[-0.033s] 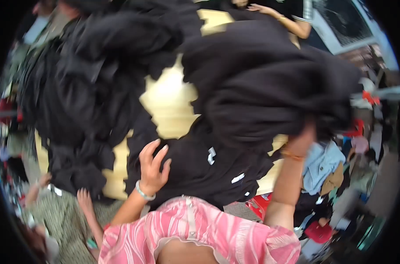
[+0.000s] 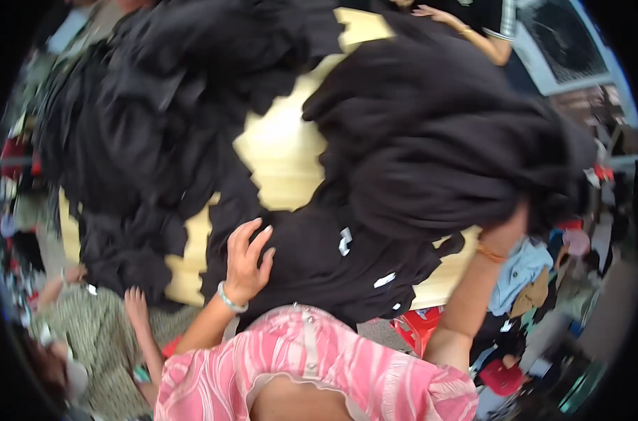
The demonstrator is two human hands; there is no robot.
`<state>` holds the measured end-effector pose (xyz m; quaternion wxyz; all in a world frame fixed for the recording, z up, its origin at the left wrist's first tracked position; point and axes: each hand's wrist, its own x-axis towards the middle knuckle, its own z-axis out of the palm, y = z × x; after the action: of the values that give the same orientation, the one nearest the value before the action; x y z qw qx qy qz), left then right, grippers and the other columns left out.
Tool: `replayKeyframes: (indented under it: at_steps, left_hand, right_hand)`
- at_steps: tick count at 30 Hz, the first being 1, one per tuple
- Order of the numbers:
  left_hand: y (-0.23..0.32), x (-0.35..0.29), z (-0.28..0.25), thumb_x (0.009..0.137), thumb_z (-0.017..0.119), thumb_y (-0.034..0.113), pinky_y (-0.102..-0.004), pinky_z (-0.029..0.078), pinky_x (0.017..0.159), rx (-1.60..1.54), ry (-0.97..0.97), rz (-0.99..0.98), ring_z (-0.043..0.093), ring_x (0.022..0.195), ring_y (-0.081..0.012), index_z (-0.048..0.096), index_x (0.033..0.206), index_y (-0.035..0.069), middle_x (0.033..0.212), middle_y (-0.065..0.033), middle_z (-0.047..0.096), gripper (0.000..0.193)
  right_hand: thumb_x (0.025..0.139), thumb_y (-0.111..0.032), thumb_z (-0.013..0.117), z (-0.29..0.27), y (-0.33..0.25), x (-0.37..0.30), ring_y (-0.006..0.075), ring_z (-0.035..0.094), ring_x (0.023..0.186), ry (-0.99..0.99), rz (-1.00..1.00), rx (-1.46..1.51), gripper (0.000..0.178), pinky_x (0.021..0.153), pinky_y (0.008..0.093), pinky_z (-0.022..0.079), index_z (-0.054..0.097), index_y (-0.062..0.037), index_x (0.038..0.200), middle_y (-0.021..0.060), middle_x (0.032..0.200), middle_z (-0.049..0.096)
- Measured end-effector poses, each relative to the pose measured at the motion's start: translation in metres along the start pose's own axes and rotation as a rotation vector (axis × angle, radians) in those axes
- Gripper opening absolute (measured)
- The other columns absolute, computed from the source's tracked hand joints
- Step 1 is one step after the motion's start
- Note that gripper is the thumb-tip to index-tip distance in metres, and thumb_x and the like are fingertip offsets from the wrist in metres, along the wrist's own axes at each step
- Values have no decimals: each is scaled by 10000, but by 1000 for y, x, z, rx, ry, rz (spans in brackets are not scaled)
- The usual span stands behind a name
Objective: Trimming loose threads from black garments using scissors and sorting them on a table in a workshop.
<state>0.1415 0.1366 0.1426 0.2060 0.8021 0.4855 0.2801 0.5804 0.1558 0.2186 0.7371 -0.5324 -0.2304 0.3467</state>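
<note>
My right hand (image 2: 507,228) grips the near edge of a large bunched black garment (image 2: 438,133). Folds hide most of its fingers. The cloth bulges over the right half of the table (image 2: 280,151). Over more black garments (image 2: 298,259), spread flat right in front of me, hovers my left hand (image 2: 247,263), fingers apart, holding nothing. Small white labels (image 2: 385,281) show on that flat layer.
A tall heap of black clothes (image 2: 150,119) covers the table's left side. Another person's hand (image 2: 136,302) rests at the near left edge; across the table is a person's arm (image 2: 473,38). A light blue garment (image 2: 519,274) and a red stool (image 2: 417,326) lie by my right arm.
My right hand and the bunched black garment have shifted slightly rightward. The whole view has moved a little too. My left hand keeps nearly the same pose.
</note>
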Motion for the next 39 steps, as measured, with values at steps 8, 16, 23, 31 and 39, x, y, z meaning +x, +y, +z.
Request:
replayKeyframes:
  at_steps: [8,16,23,31,39]
  left_hand:
    - [-38,-144,-18,796,714,101,-425,418,947,53,-169,-484,541,1103,-333,540,1285,50,1206,-146,567,521]
    - [-50,-206,-26,796,733,140,-410,408,853,83,-167,-602,574,953,-280,652,1022,53,919,-66,622,255]
    - [-40,-155,-57,827,650,-15,-360,479,702,-222,169,-453,605,786,-307,587,871,2,846,-128,594,79]
    - [-72,-120,-24,851,697,163,-385,452,902,-161,126,-385,582,1043,-334,600,1104,15,1082,-148,615,308]
    - [-70,-163,-33,794,698,52,-353,453,863,-112,68,-438,611,910,-280,665,915,27,868,-107,620,128]
  right_hand:
    - [947,-222,665,-217,79,36,233,558,1185,519,294,-79,401,980,399,515,572,-46,1295,92,1318,576]
    - [747,-159,784,46,103,-176,320,586,1077,-1161,-453,-1060,497,972,434,440,628,-58,1208,126,1152,620]
    - [799,-6,667,66,117,-175,286,549,713,-1170,-285,-916,128,661,365,452,664,-58,916,96,748,545]
    - [874,-35,643,61,127,-105,362,582,1013,-711,-511,-1252,263,905,413,471,610,7,1132,178,1074,610]
    - [745,-150,769,40,128,-209,330,570,1032,-1098,-429,-1310,470,898,415,446,619,-72,1184,132,1091,585]
